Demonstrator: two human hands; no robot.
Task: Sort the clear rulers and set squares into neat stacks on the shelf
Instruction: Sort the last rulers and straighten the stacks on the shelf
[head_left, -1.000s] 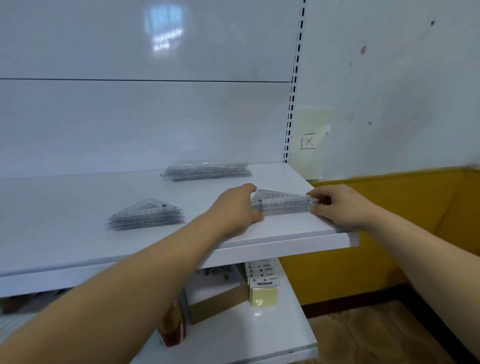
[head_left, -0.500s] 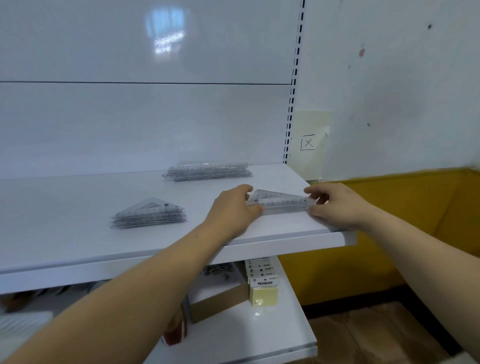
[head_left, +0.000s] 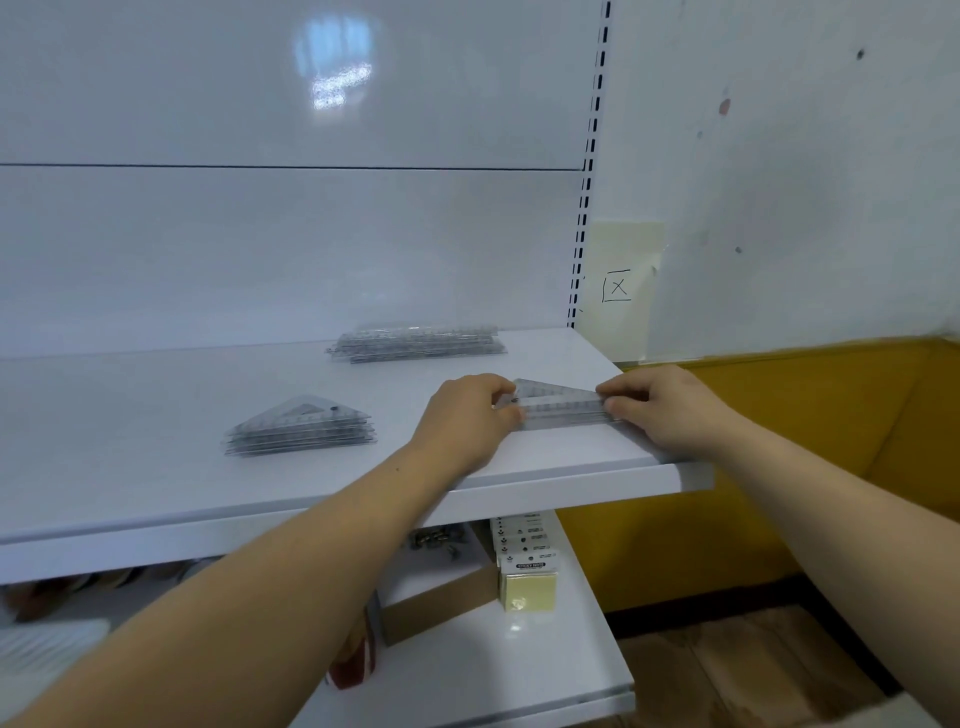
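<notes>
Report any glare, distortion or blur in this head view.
Head view: a bright reflection glares on the glossy back panel; the wide lens bows the shelf edge; the clear set squares between left hand and right hand look faint; lower-left corner is blurred.

the left hand covers the left corner of the stack of set squares it pinches, and the right hand covers the right corner; its pieces cannot be counted. both forearms run out of the frame. on the lower shelf, a red item sits mostly behind the left forearm, print on the sticky note packs is too small to read, and things at the left edge are blurred.
</notes>
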